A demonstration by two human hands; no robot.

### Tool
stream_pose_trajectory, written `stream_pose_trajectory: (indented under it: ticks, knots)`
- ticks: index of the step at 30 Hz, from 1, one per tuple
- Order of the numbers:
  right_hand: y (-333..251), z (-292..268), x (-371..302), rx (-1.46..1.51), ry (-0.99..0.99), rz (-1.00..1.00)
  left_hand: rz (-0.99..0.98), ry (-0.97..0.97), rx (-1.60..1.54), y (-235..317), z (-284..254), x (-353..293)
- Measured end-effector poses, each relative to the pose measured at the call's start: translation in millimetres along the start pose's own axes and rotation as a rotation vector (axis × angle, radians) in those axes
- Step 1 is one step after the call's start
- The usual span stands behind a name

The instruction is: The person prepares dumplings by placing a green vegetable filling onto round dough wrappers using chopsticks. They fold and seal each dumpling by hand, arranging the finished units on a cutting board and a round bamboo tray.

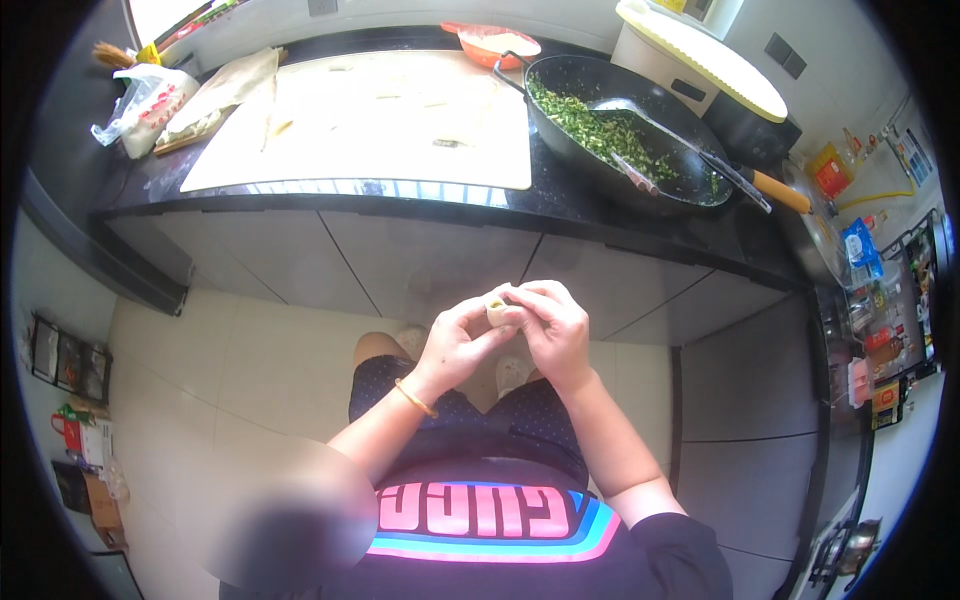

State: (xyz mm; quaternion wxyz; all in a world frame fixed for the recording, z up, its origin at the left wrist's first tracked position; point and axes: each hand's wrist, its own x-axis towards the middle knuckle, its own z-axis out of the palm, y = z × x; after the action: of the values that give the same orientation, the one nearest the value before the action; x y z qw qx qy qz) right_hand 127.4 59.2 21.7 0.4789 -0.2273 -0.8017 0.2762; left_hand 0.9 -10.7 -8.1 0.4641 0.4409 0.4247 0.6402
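Both my hands are raised in front of my body, short of the counter's front edge. Between the fingertips of my left hand (457, 340) and my right hand (556, 328) is a small dumpling (497, 313), its pale wrapper folded up with a bit of green showing at the top. Fingers of both hands are pinched around it, covering much of its sides. On the counter ahead lies a large white board (350, 130) with a few small pale scraps on it. To its right a black wok (690, 115) holds chopped green filling (600, 125).
A wooden-handled spatula (780, 190) and another metal utensil (640, 178) rest in the wok. Behind stand an orange bowl (510, 45) and a white appliance with a pale scalloped tray (710, 55). At left are a plastic bag (150, 105) and folded cloth (225, 90). Cabinets (430, 255) front the counter.
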Motion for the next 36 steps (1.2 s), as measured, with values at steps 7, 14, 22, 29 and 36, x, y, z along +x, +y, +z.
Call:
stream_pose_trajectory:
  ticks: [7,14,22,29,36]
  knots:
    - [-1.3,-0.4,2.0,-0.034,-0.04,0.047,0.127,-0.091,0.151,-8.9,-5.1,2.0]
    - [-7.1,-0.9,6.5,0.053,-0.023,0.006,0.207,-0.035,0.213,-3.2,-1.4,-0.6]
    - [0.7,0.0,8.1,-0.158,-0.065,-0.173,0.14,-0.088,0.121,-2.4,-2.5,-1.5]
    - [-8.0,-3.8,22.1,-0.098,-0.184,-0.246,0.13,-0.046,0.182,2.3,-2.9,-2.0]
    - [-5.3,-1.9,24.1,-0.25,-0.223,-0.33,0.093,-0.045,0.293,0.3,-4.6,-1.3]
